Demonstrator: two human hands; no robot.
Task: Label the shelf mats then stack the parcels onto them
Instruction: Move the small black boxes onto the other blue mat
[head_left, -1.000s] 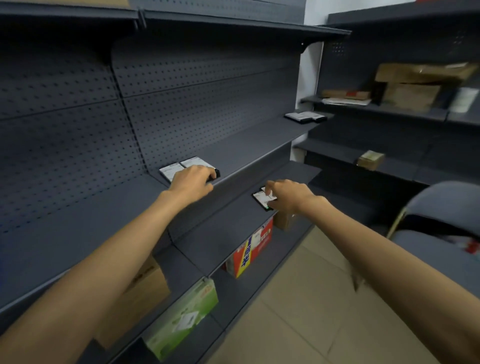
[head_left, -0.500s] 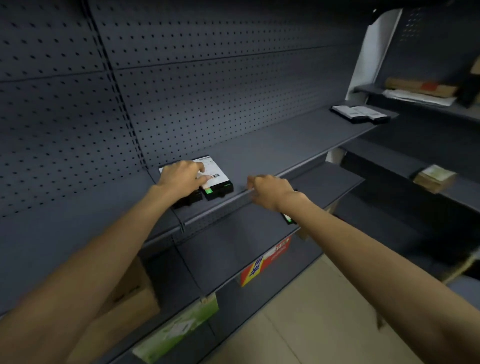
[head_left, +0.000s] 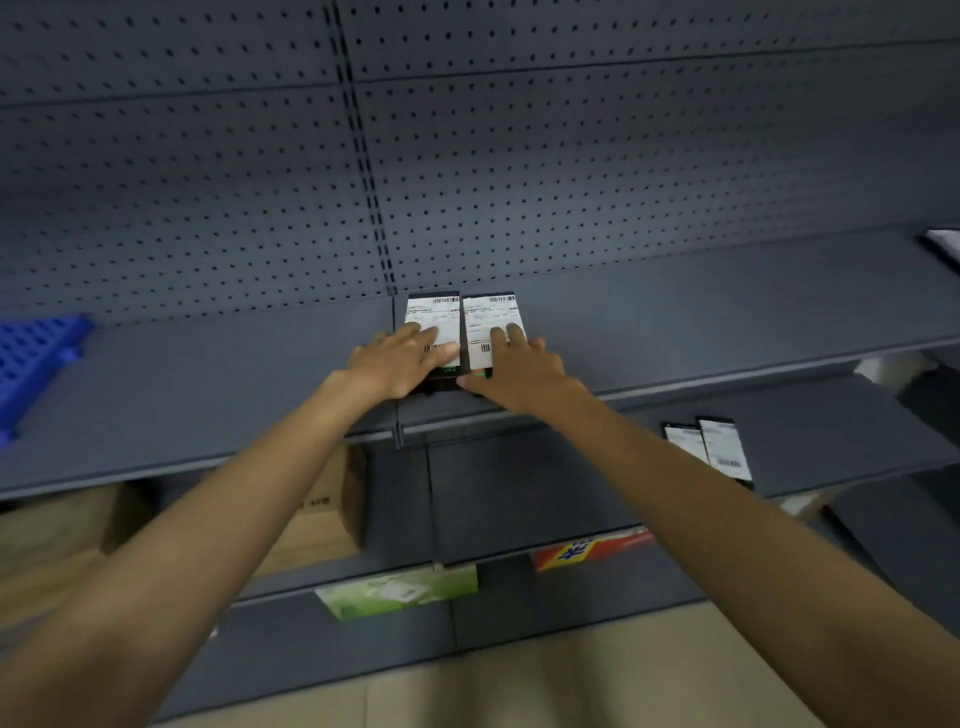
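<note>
Both hands are down on the mid shelf (head_left: 727, 312): left hand (head_left: 392, 364) flat on the left parcel (head_left: 434, 316), right hand (head_left: 519, 371) flat on the right parcel (head_left: 488, 316). The two pkgs lie side by side, long edges touching or as good as, just right of the upright seam in the pegboard back (head_left: 571, 156), near ends at the shelf's front lip. Left fingers are straight, a bit spread, lying across the white label w/ tips about mid-label, nothing curled round. Right hand, same story: fingers straight, slightly apart, two tips up on the label, thumb stretched left along the parcel's near end. Pressing, not gripping. Labels are white w/ a barcode strip along the far edge, another barcode lower down and rows of small print too blurred to read. There's a bit of green on the black wrap at the near ends. The blue mat (head_left: 36, 364) sits far left on the same shelf, well apart from the parcels. One shelf down on the right, two more labelled parcels (head_left: 711, 452) lie side by side, barcodes showing, text unreadable. Lower still: a cardboard box (head_left: 322, 509) w/ dark print I can't read, a green box (head_left: 400, 595), and a red-and-yellow box (head_left: 592, 551) w/ blue characters, illegible.
</note>
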